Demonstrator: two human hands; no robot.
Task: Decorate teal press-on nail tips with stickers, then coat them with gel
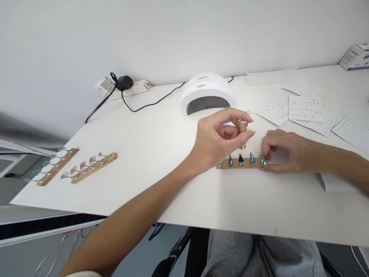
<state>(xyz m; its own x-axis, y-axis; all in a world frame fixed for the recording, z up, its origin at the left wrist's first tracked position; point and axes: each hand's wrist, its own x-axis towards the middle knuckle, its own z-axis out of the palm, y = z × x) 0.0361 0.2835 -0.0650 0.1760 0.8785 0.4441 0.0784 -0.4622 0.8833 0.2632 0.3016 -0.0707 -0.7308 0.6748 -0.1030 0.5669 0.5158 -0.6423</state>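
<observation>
My left hand (217, 136) is closed in a pinch around a shiny gold cylinder (242, 132), held upright above a wooden nail display strip (236, 166). The cylinder's lower end is just over a dark nail tip (241, 159) in the middle of the strip; I cannot tell whether they touch. Several pointed blue-green false nails, some with white star shapes, stand along the strip, among them a teal nail (251, 159). At the strip's right end, my right hand (288, 152) grips it with thumb and fingers beside the last green nail (262, 159).
Behind my left hand stands a white nail lamp (208, 90), its black cord (152, 103) running to a power strip (138, 88). Sticker sheets (307, 109) overlap at the right. Two more wooden strips, one with pink nails (93, 168) and one with green nails (57, 169), lie left.
</observation>
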